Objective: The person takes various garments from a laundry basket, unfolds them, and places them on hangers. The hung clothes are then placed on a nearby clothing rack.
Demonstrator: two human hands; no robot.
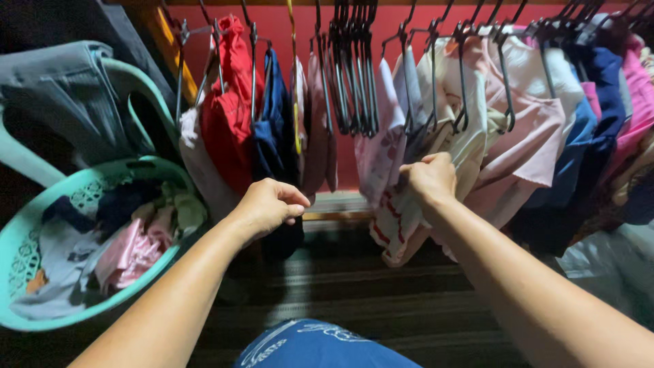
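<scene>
A row of clothes hangs on black hangers along a rail against a red wall. My left hand is closed in front of a dark blue garment, just right of a red one; whether it pinches the cloth I cannot tell. My right hand grips the edge of a white garment with red print that hangs among cream and pink shirts. Several empty black hangers hang between the two hands.
A turquoise laundry basket full of mixed clothes stands at the left, with a grey garment draped over a green chair behind it. More blue and pink clothes hang at the far right. A dark striped floor lies below.
</scene>
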